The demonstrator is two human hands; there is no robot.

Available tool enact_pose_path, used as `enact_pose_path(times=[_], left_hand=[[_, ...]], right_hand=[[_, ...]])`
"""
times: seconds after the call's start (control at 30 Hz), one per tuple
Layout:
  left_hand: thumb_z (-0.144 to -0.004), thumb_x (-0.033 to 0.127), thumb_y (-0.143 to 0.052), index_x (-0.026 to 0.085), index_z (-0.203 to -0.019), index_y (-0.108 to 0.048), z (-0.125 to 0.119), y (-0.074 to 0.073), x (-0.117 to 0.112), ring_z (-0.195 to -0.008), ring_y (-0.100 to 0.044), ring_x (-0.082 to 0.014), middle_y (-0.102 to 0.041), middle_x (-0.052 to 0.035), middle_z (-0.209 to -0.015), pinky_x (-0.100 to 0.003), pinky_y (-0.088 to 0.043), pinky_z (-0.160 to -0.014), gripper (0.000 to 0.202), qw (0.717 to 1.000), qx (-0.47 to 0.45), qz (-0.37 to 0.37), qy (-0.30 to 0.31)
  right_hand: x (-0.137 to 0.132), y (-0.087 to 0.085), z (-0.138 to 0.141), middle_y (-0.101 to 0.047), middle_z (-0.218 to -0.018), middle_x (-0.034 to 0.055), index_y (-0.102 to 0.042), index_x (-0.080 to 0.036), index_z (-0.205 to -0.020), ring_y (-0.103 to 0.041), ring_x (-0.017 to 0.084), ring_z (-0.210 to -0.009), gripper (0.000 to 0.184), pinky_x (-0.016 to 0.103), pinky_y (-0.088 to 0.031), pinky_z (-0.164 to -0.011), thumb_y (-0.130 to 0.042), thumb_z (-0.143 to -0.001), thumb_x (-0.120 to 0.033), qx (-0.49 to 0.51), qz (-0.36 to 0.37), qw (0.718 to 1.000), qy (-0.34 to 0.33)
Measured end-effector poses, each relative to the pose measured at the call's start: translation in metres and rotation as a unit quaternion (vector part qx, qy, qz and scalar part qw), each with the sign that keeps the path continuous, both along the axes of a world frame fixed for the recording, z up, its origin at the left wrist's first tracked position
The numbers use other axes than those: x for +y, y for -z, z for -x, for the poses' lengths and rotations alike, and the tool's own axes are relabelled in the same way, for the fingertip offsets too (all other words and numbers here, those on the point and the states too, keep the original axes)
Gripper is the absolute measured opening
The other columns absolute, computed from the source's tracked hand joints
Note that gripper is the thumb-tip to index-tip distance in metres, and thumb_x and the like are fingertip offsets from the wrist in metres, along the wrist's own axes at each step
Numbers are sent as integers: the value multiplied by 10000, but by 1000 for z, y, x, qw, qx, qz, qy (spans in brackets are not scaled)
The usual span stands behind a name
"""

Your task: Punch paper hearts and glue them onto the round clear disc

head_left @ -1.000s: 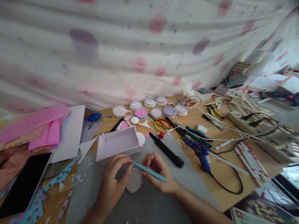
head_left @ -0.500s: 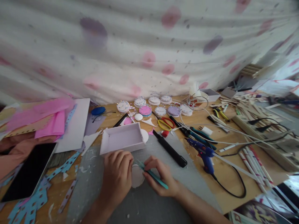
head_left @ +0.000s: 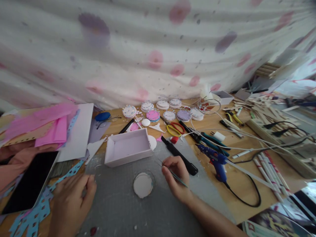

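My right hand [head_left: 175, 179] pinches a thin teal strip [head_left: 178, 178] over the grey mat [head_left: 128, 214]. A white foam disc [head_left: 143, 184] lies bare on the mat just left of that hand. My left hand [head_left: 71, 202] rests far to the left at the mat's edge, fingers stretched flat and holding nothing. A shallow pale lilac box [head_left: 128, 147] stands behind the disc.
A black marker [head_left: 180, 155] and blue glue gun [head_left: 214, 161] with its cable lie right of my hand. Red and yellow scissors [head_left: 174, 128], decorated discs [head_left: 153, 115], pliers and sticks crowd the back and right. A dark tablet [head_left: 27, 184], pink paper [head_left: 49, 131] and blue punched strips sit left.
My left hand has let go of the disc and strip and moved far left to the mat's edge. The disc now lies uncovered. My right hand keeps the strip, shifted slightly right.
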State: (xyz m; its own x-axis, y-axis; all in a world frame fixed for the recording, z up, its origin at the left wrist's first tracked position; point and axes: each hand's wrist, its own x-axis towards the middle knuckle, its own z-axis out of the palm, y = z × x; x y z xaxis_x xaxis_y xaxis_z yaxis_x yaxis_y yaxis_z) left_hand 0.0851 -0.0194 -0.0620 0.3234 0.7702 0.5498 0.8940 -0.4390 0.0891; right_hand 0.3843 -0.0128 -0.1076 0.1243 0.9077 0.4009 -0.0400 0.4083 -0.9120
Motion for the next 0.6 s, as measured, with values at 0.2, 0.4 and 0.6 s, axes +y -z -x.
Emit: enact_pose_path(times=[0.2, 0.4, 0.6], left_hand=[[-914, 414, -571, 231, -859, -576, -19, 15, -20, -856, -624, -256, -644, -39, -862, -394, -448, -793, 191, 993, -66, 97, -28], [-607, 540, -827, 159, -1362, -483, -80, 39, -15, -1211, -540, -389, -567, -177, -1347, -547, -484, -975, 913, 976, -60, 205, 51], [-671, 185, -774, 219, -1200, -571, -94, 46, 0, -1140, -608, -325, -653, -114, -1209, -495, -528, -955, 568, 957, -132, 237, 103]], right_hand=[[8, -1, 1, -524, -603, -48, -495, -230, -823, -452, 119, -534, 194, 236, -361, -507, -570, -949, -357, 68, 110, 991, 26], [16, 7, 2, -522, -594, -56, -478, -238, -846, -461, 127, -518, 182, 253, -352, -518, -569, -929, -373, 124, 165, 978, -3], [19, 7, 2, -521, -602, -45, -492, -245, -853, -472, 143, -531, 189, 269, -372, -535, -561, -925, -406, 151, 172, 972, -47]])
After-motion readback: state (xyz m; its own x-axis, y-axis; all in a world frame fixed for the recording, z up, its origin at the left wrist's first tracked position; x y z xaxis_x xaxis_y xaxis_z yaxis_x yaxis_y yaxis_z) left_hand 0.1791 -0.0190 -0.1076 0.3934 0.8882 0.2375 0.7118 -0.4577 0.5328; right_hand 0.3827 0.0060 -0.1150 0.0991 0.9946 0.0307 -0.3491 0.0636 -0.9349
